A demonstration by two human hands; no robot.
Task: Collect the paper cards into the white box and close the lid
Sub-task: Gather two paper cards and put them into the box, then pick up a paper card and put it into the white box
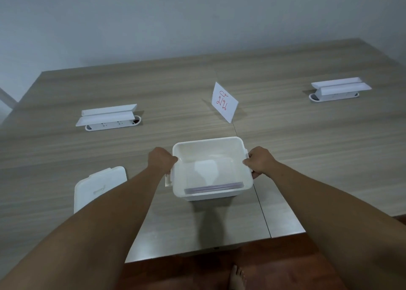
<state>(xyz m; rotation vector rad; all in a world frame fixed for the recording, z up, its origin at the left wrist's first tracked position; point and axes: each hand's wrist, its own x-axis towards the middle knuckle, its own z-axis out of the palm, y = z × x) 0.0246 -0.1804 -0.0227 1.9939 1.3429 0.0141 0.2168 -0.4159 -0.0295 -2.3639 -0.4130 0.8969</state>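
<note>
An open white box [209, 145] sits on the wooden table near its front edge. My left hand [160, 158] grips the box's left rim and my right hand [260, 161] grips its right side by the latch. Inside, thin cards with purple edges [214, 188] lie against the near wall. The white lid [100, 185] lies flat on the table to the left, partly hidden by my left forearm. A white paper card with red writing [224, 101] stands tilted on the table behind the box.
Two white socket units with raised flaps are set in the table, one at the left [108, 118] and one at the far right [339, 89]. A seam [261, 201] runs down the table right of the box. My bare foot [237, 277] shows on the brown floor.
</note>
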